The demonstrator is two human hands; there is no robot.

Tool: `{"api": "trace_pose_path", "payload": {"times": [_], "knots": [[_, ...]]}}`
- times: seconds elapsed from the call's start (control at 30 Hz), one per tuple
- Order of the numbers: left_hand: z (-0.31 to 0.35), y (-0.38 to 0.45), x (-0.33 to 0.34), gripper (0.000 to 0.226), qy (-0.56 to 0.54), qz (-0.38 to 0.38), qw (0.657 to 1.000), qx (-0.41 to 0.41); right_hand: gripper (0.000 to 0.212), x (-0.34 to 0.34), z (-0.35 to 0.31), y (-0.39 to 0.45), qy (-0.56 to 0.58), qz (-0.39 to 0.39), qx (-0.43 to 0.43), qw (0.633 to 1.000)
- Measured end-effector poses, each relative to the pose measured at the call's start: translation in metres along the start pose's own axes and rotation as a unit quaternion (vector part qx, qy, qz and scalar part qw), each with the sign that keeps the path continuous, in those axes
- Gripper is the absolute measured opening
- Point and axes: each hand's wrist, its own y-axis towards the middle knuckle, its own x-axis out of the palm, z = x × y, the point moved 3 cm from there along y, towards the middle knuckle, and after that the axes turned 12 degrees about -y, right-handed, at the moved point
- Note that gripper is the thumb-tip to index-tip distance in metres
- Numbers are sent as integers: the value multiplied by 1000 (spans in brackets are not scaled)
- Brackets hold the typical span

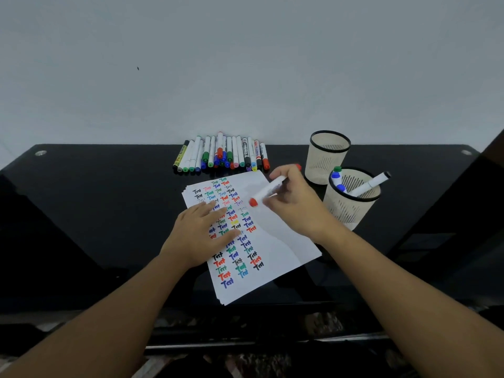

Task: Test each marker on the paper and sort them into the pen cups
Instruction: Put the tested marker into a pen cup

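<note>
right hand (294,203) gripping red-capped white marker (268,190) above paper (281,236), cap end pointing 8 o'clock, left hand (200,233) flat on the sheet, fingers straight, marker row (221,155) at 12 o'clock, two pen cups (328,156) at 2 o'clock, nearer cup (351,199) holding markers, black table (109,192)

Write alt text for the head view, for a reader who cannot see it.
The right hand holds a red-capped marker over the paper, which the left hand presses flat. A marker row lies behind; the nearer pen cup holds several, the farther cup looks empty.
</note>
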Motion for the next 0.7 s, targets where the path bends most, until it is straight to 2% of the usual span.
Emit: {"api": "trace_pose_path", "payload": {"times": [0.1,0.17,0.23,0.33,0.4,0.57,0.7], "knots": [[0,0,0,91,-7,6,1000,2,7,-29,-13,-7,-5,84,-12,996],[-1,0,0,93,-6,7,1000,5,31,-54,-22,-13,-85,143,-16,986],[-2,1,1,95,-9,10,1000,6,43,-78,-24,-17,-173,205,-14,963],[-4,1,2,94,-16,14,1000,4,30,-109,-13,-22,-226,255,10,940],[-6,0,2,93,-17,10,1000,2,25,-124,-2,-26,-256,258,33,931],[-4,-1,1,96,-17,6,1000,-5,27,-133,24,-36,-268,219,104,933],[-3,-2,-1,92,-24,8,1000,-8,26,-127,35,-39,-264,192,115,938]]}}
